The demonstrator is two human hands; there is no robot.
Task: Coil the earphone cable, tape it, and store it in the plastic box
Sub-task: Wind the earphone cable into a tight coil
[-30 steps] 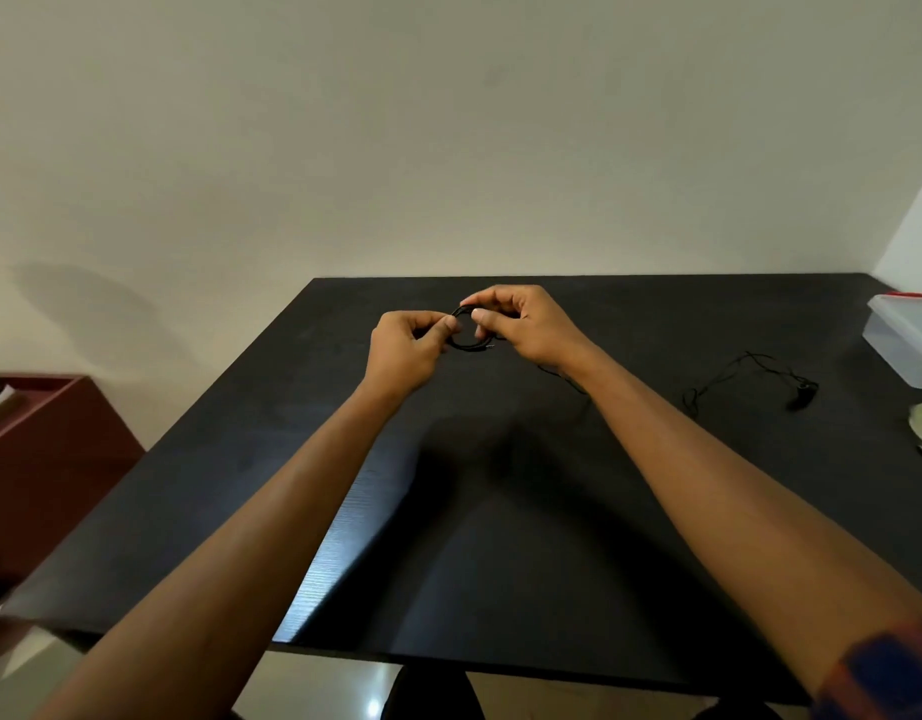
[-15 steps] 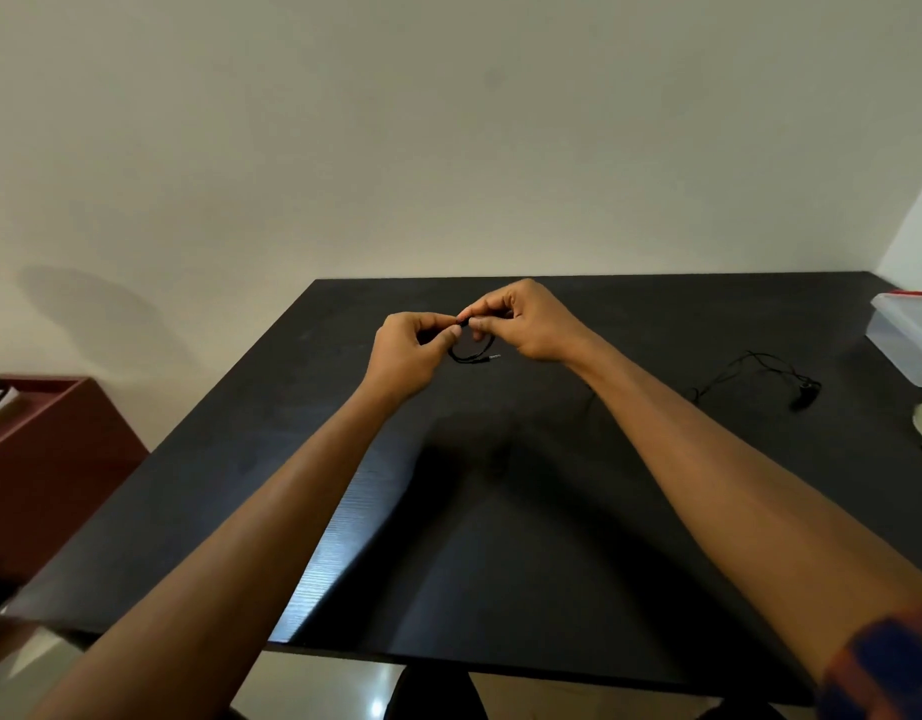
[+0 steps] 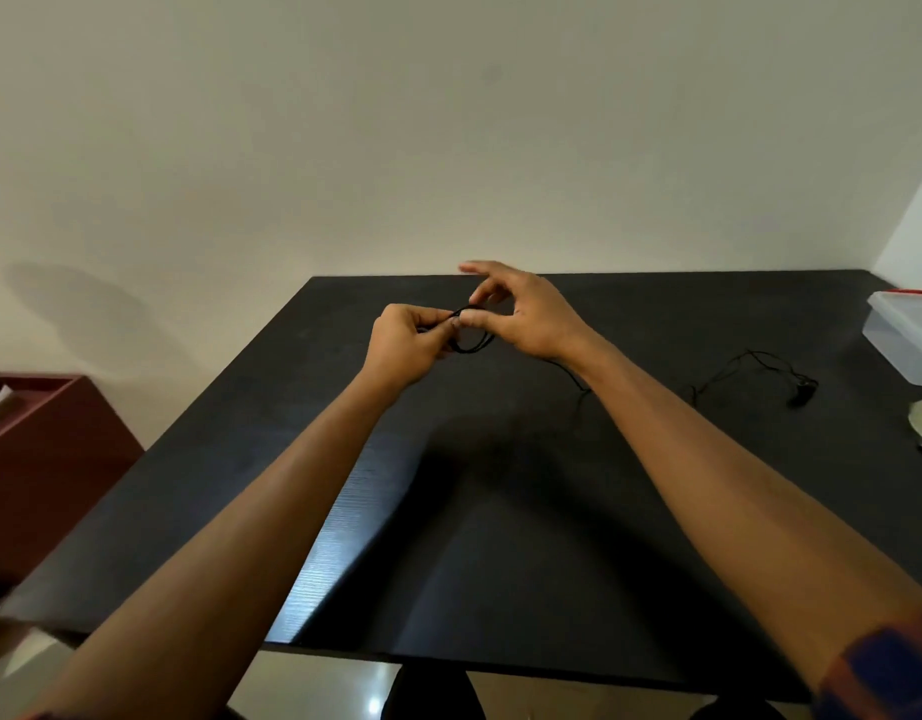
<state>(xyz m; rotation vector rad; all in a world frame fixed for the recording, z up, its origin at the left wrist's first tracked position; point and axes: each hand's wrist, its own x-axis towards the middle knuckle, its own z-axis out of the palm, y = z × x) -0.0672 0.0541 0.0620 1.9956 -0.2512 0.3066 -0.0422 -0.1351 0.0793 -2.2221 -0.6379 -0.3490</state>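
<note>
Thin black earphone cable (image 3: 472,346), small round coil, pinched by left hand (image 3: 404,345) and right hand (image 3: 531,317), forefinger straight; matte woodgrain bench (image 3: 500,537); translucent rectangular plastic box (image 3: 905,337).

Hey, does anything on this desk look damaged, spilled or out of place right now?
Nothing looks damaged or spilled. The only untidy thing is the earphone cable: its uncoiled end straggles across the table to the right, while the left hand and right hand pinch its coiled part.
</note>
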